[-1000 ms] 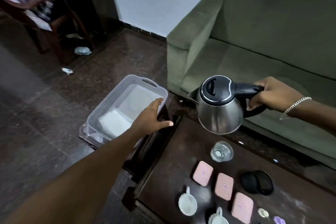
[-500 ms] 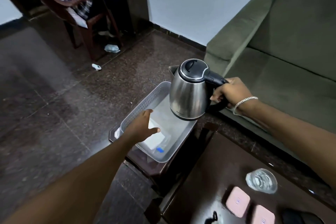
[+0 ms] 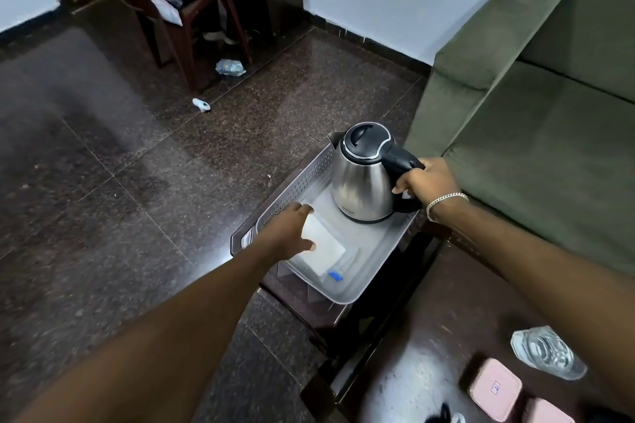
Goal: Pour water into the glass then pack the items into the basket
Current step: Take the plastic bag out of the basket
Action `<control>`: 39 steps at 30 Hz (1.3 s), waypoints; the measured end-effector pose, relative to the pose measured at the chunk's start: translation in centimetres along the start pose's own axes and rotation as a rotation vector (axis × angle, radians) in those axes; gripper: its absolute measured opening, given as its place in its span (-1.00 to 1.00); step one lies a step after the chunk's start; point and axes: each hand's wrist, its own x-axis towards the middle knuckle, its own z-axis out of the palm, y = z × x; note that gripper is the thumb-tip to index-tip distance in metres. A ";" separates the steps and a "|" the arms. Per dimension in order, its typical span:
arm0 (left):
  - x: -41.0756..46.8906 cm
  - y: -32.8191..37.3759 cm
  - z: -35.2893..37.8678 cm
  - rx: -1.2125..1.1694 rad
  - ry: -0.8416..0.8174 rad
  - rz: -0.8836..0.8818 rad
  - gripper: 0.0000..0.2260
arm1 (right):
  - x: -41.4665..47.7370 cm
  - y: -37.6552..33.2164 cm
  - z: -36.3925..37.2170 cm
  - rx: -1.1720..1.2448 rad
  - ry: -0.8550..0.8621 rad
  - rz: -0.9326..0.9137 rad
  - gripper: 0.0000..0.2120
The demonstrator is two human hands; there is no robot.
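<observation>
Dim indoor light, glare streaks on the polished floor (image 3: 144, 134), wide-angle bending at edges, soft focus

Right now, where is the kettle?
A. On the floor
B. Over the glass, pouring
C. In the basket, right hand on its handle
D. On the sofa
C: the kettle stands upright in the basket, with the right hand gripping its handle.

Steel kettle (image 3: 364, 182) upright in grey basket (image 3: 374, 271)
</observation>
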 end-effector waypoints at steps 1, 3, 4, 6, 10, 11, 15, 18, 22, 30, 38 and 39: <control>0.1 -0.2 0.1 0.026 -0.034 0.006 -0.22 | 0.0 0.1 0.1 0.004 -0.002 -0.002 -0.86; 0.1 -0.7 0.5 0.101 -0.083 0.026 -0.20 | 0.1 0.2 0.4 0.017 -0.003 0.005 -0.87; 0.0 -0.9 0.7 0.152 -0.106 0.040 -0.19 | 0.1 0.3 0.5 0.022 -0.004 0.007 -0.86; -0.1 -1.2 0.9 0.249 -0.167 0.066 -0.16 | 0.0 0.9 0.6 0.045 -0.012 0.013 -0.86; -0.1 -1.6 0.9 0.316 -0.229 0.096 -0.18 | -1.2 1.7 0.6 0.048 -0.062 0.014 -0.86; -0.2 -1.7 0.8 0.329 -0.238 0.106 -0.18 | -1.6 1.8 0.6 0.044 -0.072 0.005 -0.86; -0.9 -2.0 0.4 0.357 -0.253 0.130 -0.20 | -2.6 2.3 0.8 -0.005 -0.121 -0.042 -0.87; -1.4 -1.7 -0.1 0.394 -0.250 0.168 -0.27 | -3.4 2.4 0.4 -0.129 -0.147 -0.097 -0.64; -2.0 -1.2 -0.1 0.589 -0.191 0.297 -0.53 | -5.2 2.9 -0.1 -0.393 0.162 -0.265 -0.28; -1.8 -0.7 0.1 0.609 -0.122 0.400 -0.81 | -11.9 4.2 5.7 -0.415 0.185 -0.748 -0.81; -1.4 -0.8 -0.2 -0.113 0.024 0.216 -0.74 | -9.1 6.7 14.1 -0.793 -0.307 -0.230 -0.20; -1.5 -1.0 -0.4 -0.205 0.077 0.205 -0.77 | -8.6 7.0 14.2 -0.701 -0.287 -0.168 -0.24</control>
